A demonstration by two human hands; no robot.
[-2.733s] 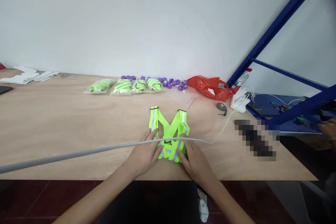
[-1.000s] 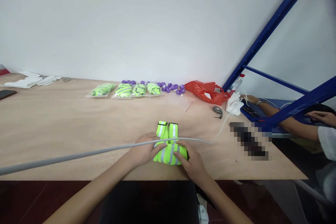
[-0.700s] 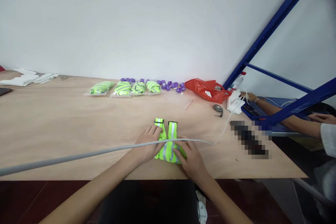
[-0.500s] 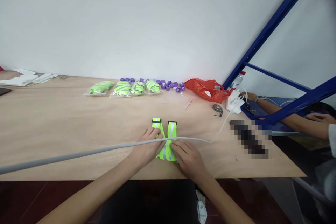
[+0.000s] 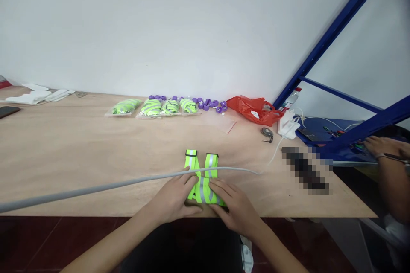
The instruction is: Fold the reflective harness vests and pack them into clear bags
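Observation:
A neon-yellow reflective strap vest (image 5: 202, 195) with silver stripes lies folded near the table's front edge. Two of its strap ends, each with a black buckle, point away from me. My left hand (image 5: 179, 194) holds its left side, fingers on top and thumb by the near edge. On the right, my right hand (image 5: 232, 202) grips the folded part between its fingers and thumb. A thin grey cord (image 5: 137, 180) crosses the view in front of the vest and my left fingers. Parts of the vest under my hands are hidden.
Along the wall lie several bagged reflective vests (image 5: 150, 108), purple rolls (image 5: 213, 103) and a red plastic bag (image 5: 253, 108). A tape measure (image 5: 266, 132) and white power strip (image 5: 288, 126) sit to the right. Another person's hand (image 5: 381, 147) is beyond the blue frame (image 5: 333, 17).
Both my hands have moved slightly toward me, with the vest shifted closer to the table's front edge. The other person's arm at the right has drawn back from the power strip.

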